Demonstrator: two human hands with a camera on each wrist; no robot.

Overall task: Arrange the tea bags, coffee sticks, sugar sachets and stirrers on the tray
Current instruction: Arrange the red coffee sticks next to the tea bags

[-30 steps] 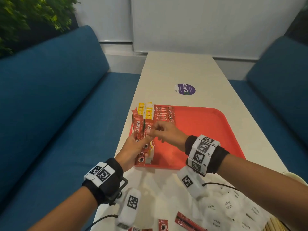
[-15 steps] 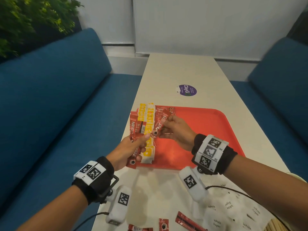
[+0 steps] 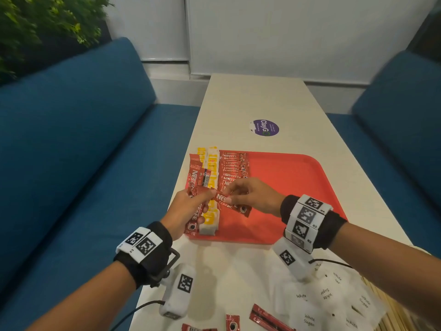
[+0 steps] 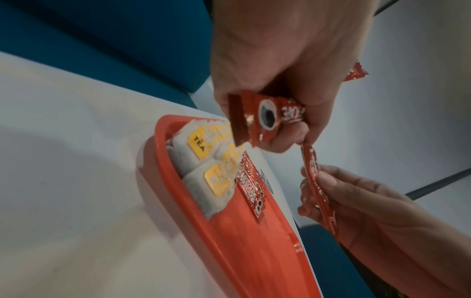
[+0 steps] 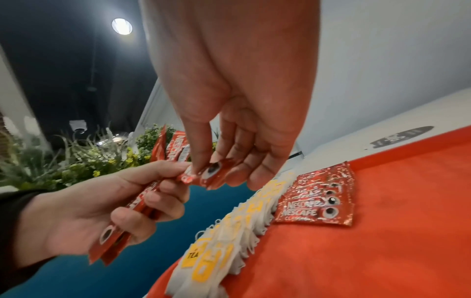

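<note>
My left hand (image 3: 202, 201) grips a bundle of red coffee sticks (image 3: 196, 177) upright over the tray's near left corner. My right hand (image 3: 229, 197) pinches a single coffee stick (image 3: 232, 204), whose other end lies at my left thumb. The red tray (image 3: 298, 187) holds a row of yellow-tagged tea bags (image 3: 211, 187) along its left side and a row of coffee sticks (image 3: 232, 168) beside them. The right wrist view shows the pinched stick (image 5: 214, 173), the bundle (image 5: 142, 201) and both rows (image 5: 318, 201). The left wrist view shows the bundle's end (image 4: 265, 117).
White sugar sachets (image 3: 334, 302) lie loose on the table at the near right, with wooden stirrers (image 3: 386, 314) past them. Loose coffee sticks (image 3: 267, 317) lie at the near edge. A purple sticker (image 3: 265, 127) sits beyond the tray. Blue sofas flank the table.
My right hand has come back from the coffee stick row to the bundle in my left hand and now pinches a single stick there. My left hand has barely moved.
</note>
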